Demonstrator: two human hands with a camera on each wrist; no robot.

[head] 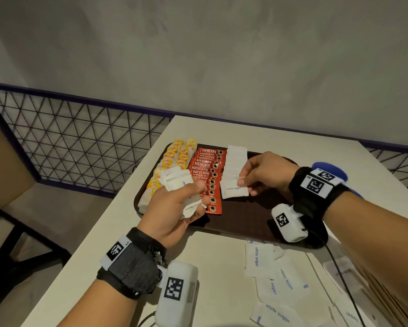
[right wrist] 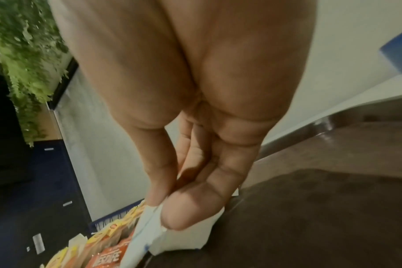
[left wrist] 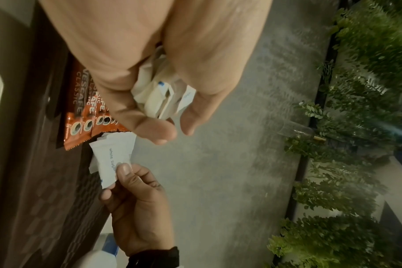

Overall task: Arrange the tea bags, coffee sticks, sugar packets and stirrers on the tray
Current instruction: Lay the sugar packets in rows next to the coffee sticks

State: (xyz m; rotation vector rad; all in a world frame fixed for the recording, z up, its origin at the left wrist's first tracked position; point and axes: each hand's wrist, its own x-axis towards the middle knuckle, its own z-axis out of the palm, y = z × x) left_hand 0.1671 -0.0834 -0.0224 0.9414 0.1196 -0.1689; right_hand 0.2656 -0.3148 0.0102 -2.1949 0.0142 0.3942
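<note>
The step in hand looks to be laying one more white sugar packet [head: 235, 189] at the near end of the sugar row [head: 235, 161] on the dark brown tray [head: 245, 215]. The right hand [head: 266, 172] pinches that packet by its right edge between thumb and forefinger, the other fingers loosely curled beneath. The left hand [head: 174, 208] is curled round a crumpled bunch of sugar packets [head: 177, 180], held over the near end of the Nescafé coffee sticks [head: 207, 171].

To do it well, the packet should go down flat, overlapping the one behind it by the same margin as the rest, its long edge parallel to the coffee sticks and just beside them without riding onto them. Whether it already touches the tray cannot be told for certain. The thumb should release only once the packet lies square.

Yellow tea bags [head: 177, 154] fill the tray's left column. More sugar packets [head: 271, 279] lie loose on the white table [head: 217, 267], near the tray's front rim.
</note>
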